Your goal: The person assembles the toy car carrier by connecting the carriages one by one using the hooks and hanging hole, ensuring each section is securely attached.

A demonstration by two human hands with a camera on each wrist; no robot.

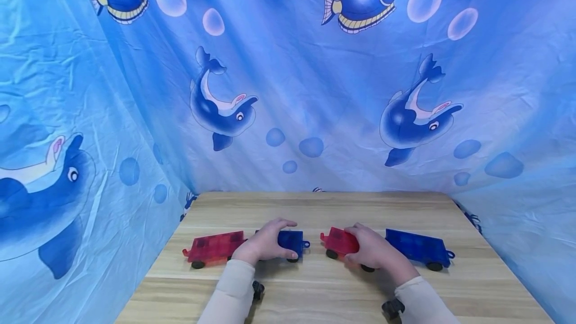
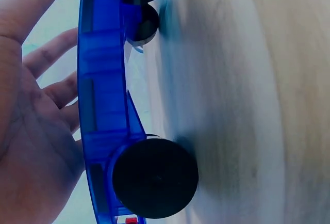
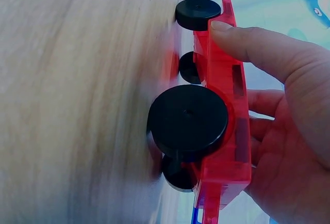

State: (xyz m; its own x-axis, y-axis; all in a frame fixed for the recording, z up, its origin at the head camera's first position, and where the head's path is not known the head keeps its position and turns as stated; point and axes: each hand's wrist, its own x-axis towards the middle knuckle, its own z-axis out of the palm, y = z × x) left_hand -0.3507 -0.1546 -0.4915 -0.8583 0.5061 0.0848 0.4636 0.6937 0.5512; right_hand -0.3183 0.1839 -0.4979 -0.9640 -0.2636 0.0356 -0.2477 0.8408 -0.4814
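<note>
My left hand [image 1: 264, 244] grips a blue toy wagon [image 1: 290, 240] from above, thumb at its near side; in the left wrist view the hand [image 2: 33, 115] lies along the wagon [image 2: 103, 74] with black wheels. A red wagon [image 1: 217, 245] adjoins it on the left. My right hand [image 1: 371, 248] holds another red wagon [image 1: 343, 241], its thumb pressed on the side in the right wrist view, where the hand [image 3: 294, 84] and wagon [image 3: 227, 146] show. Right of that hand stands a blue wagon [image 1: 416, 246]. A gap separates the two held wagons.
All four wagons stand in a row on the wooden table [image 1: 315, 294]. Behind and beside it hangs a blue sheet [image 1: 306, 84] printed with dolphins, fish and bubbles. Black devices [image 1: 258, 290] are worn at both wrists.
</note>
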